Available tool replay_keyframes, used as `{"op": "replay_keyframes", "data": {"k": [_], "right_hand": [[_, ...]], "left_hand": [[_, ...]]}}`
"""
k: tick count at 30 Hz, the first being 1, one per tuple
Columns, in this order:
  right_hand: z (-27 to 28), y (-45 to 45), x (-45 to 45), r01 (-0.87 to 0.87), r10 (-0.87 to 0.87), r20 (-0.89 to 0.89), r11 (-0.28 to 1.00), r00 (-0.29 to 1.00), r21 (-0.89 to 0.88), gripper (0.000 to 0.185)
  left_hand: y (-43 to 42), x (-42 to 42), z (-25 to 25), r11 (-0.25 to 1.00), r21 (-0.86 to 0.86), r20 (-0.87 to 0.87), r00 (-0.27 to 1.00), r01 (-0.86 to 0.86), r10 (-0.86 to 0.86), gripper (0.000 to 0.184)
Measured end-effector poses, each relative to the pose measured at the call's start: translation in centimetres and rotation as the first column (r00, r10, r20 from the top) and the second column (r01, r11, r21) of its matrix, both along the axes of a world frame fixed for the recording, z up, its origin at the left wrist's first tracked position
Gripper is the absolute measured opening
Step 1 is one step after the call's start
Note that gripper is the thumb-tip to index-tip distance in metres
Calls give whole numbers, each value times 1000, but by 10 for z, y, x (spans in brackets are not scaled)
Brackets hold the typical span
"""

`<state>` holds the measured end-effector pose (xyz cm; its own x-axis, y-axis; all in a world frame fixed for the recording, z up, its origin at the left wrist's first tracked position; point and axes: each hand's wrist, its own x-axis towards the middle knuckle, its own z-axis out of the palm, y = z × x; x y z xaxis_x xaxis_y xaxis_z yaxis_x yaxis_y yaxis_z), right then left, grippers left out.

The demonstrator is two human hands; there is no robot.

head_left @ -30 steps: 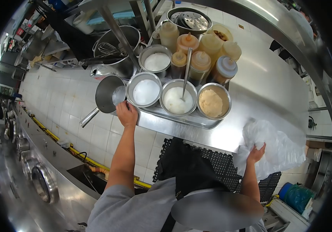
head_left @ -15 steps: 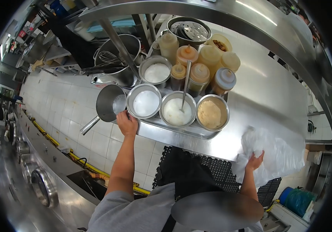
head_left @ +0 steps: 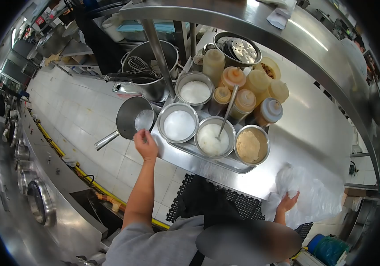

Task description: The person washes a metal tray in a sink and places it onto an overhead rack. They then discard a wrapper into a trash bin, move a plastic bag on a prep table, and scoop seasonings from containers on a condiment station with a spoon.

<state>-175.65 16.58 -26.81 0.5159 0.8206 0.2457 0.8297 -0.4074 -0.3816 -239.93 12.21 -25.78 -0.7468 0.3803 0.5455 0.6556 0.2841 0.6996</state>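
My left hand (head_left: 146,145) is at the near rim of the steel saucepan (head_left: 126,119), its fingers curled together; what they hold, if anything, is too small to make out. A round whitish patch shows inside the pan. Beside it stand metal containers of white powder (head_left: 179,125), a white substance (head_left: 212,139) with a long-handled utensil (head_left: 229,111), and tan powder (head_left: 250,146). Another container of white powder (head_left: 194,91) sits behind them. At the right, my right hand (head_left: 289,201) grips a clear plastic bag (head_left: 311,195) at the counter's front edge.
Several squeeze bottles (head_left: 233,78) stand behind the containers on a tray (head_left: 229,165). A large pot (head_left: 154,86) with a whisk (head_left: 139,65) is at the back left. A metal shelf (head_left: 225,15) runs overhead. A black perforated mat (head_left: 247,204) lies on the floor.
The view has shifted, so the containers appear farther right and lower. My left hand has come away from the tray's left end towards the saucepan's rim. My right hand stays on the bag.
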Motion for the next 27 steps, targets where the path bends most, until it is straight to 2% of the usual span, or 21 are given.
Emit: {"op": "replay_keyframes", "data": {"k": [2,5,8,11,13,14,16,17,18,19,23,25,27], "right_hand": [[1,1,0,-9,9,13,1000,1000,3,64],[-5,-1,4,-37,36,42,999,998,25,64],[-8,0,4,-57,54,54,996,997,64,65],[-12,-1,9,-68,64,51,995,997,79,66],[-13,-1,11,-81,77,56,993,995,83,66],[-13,-1,11,-66,64,35,996,997,60,66],[-13,0,12,-52,52,15,998,999,41,66],[-15,-1,11,-82,78,52,995,996,64,66],[-15,-3,13,-111,103,89,990,991,86,65],[-16,-3,14,-111,103,91,990,991,86,65],[-18,0,15,-97,92,72,992,993,77,66],[-19,-2,17,-104,98,74,991,992,81,66],[-16,-2,13,-87,83,60,994,995,70,66]], "left_hand": [[0,-6,20,976,190,153,985,-107,78,14],[18,-7,85,962,272,106,994,-35,7,17],[42,-1,142,954,165,-3,967,252,-255,16],[68,15,180,850,58,-87,851,524,-519,19],[84,17,191,761,-139,-166,743,634,-649,27],[91,21,194,763,-137,-166,745,631,-646,27],[106,31,198,659,-190,-146,643,728,-752,31],[113,35,199,658,-189,-144,642,729,-753,31],[119,39,200,598,-181,-93,592,781,-801,33],[125,43,201,536,-169,-44,537,827,-843,34],[144,49,200,461,-183,2,470,868,-883,37],[152,50,200,384,-190,95,406,904,-909,37],[159,52,200,359,-183,156,388,915,-909,34]]}}
